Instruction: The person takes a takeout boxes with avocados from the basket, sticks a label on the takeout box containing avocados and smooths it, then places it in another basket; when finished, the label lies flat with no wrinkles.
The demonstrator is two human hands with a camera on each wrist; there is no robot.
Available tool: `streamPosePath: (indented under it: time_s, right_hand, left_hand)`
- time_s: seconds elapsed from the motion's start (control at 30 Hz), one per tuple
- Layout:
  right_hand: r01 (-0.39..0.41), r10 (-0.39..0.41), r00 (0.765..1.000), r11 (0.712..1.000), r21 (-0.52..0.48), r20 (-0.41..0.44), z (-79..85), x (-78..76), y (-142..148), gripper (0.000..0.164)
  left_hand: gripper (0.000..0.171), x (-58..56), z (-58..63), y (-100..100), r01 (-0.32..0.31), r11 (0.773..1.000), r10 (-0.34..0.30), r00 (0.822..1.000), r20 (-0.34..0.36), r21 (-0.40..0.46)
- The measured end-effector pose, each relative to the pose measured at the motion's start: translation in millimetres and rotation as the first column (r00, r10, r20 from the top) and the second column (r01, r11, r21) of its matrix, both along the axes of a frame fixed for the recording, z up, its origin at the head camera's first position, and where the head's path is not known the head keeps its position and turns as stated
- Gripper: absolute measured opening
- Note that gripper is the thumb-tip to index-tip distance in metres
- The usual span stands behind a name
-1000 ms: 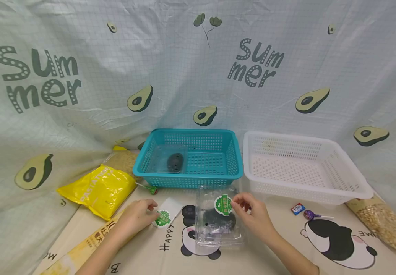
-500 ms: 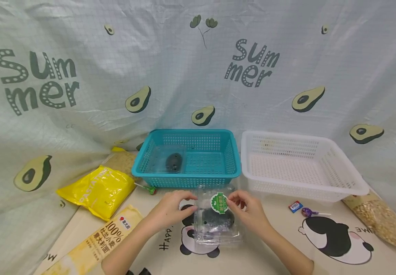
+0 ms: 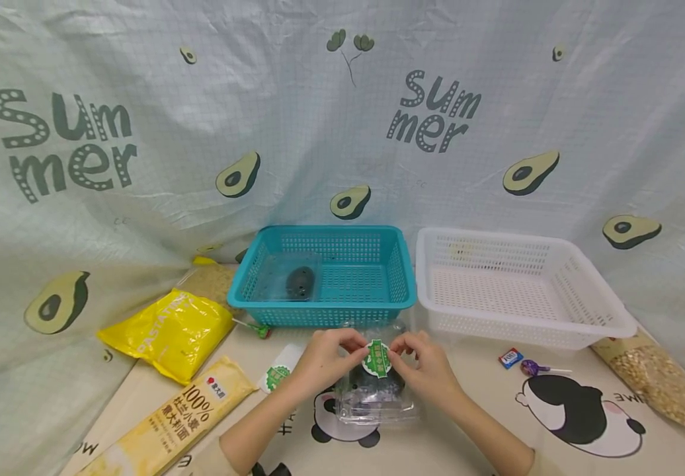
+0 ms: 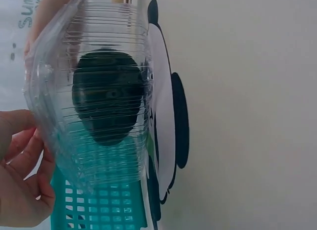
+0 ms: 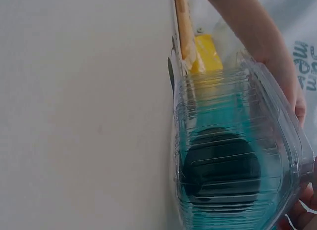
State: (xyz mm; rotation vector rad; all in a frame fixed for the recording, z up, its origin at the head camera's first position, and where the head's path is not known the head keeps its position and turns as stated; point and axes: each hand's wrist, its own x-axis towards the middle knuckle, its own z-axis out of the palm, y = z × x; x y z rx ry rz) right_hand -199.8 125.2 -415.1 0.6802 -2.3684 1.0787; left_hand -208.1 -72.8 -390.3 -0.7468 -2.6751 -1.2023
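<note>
A clear plastic clamshell box (image 3: pixel 357 413) sits at the front middle of the table, with a dark oval fruit (image 4: pixel 106 96) that looks like an avocado inside. Over its lid, a round green-and-white sticker (image 3: pixel 377 359) is stretched between the two hands. My left hand (image 3: pixel 330 362) pinches the sticker's left edge between thumb and fingers. At the opposite edge, my right hand (image 3: pixel 428 370) pinches it too. The left wrist view shows the left fingers right at the lid's rim. A white backing sheet (image 3: pixel 289 357) bearing another green sticker lies beside my left forearm.
Behind the box stand a teal basket (image 3: pixel 324 314), holding another clear box (image 3: pixel 271 271), and a white basket (image 3: pixel 521 324). Left are a yellow pasta bag (image 3: pixel 170 334), a long noodle packet (image 3: pixel 170 420) and a green lollipop (image 3: pixel 264 331). Right are a purple lollipop (image 3: pixel 529 367) and grain bag (image 3: pixel 658 380).
My left hand has left the backing sheet and moved right to the sticker, taking its left edge. My right hand keeps hold of the sticker, shifted slightly left. The box stays in place.
</note>
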Motion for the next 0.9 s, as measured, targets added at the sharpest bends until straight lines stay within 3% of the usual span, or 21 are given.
streamPosePath:
  time_s: [0.23,0.4,0.63,0.77,0.9]
  right_hand:
    - [0.043,-0.041,0.998,0.998,0.047,-0.049,-4.1,-4.0,1.2,0.015]
    - [0.053,-0.052,0.999,0.997,0.057,-0.007,-5.7,-5.2,1.2,0.015]
    - [0.059,-0.06,0.998,0.996,0.071,0.013,-5.1,-8.1,0.9,0.017]
    - [0.035,-0.029,0.998,0.992,0.124,-0.052,-2.5,-10.3,2.1,0.02]
    - [-0.073,0.1,0.988,0.974,0.213,-0.12,1.3,-10.0,3.0,0.018]
  left_hand:
    - [0.01,-2.9,-3.7,6.7,-0.072,0.987,0.049,0.986,-0.16,-0.143]
    - [0.011,-1.6,-5.4,9.2,-0.151,0.964,0.089,0.959,-0.269,-0.218]
    - [0.016,-1.4,-7.4,9.7,-0.202,0.947,0.092,0.916,-0.392,-0.249]
    - [0.02,0.5,-8.6,8.4,-0.13,0.953,0.0,0.904,-0.428,-0.275]
    - [0.024,6.2,-9.5,6.9,0.007,0.941,-0.147,0.908,-0.392,-0.338]
